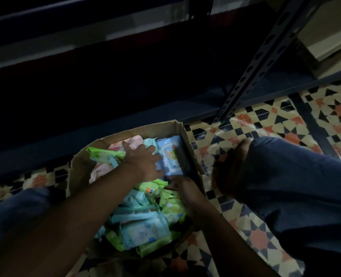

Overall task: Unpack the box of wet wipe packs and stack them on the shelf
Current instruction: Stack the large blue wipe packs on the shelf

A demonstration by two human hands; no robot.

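Observation:
An open cardboard box [79, 162] stands on the floor between my knees, filled with several wet wipe packs in green, light blue and pink. A blue pack [170, 154] with a cartoon figure lies at the box's far right side. My left hand [143, 159] reaches into the box and lies over the left edge of that blue pack, fingers spread across neighbouring packs. My right hand [182, 185] is at the near end of the same pack, with its fingertips hidden under the pack. A green pack [103, 154] lies at the box's left.
A dark metal shelf unit stands just beyond the box, its perforated upright [253, 76] slanting up to the right and a low shelf board [125, 114] in deep shadow. My knees in blue trousers [297, 182] flank the box on the patterned tile floor [281, 124].

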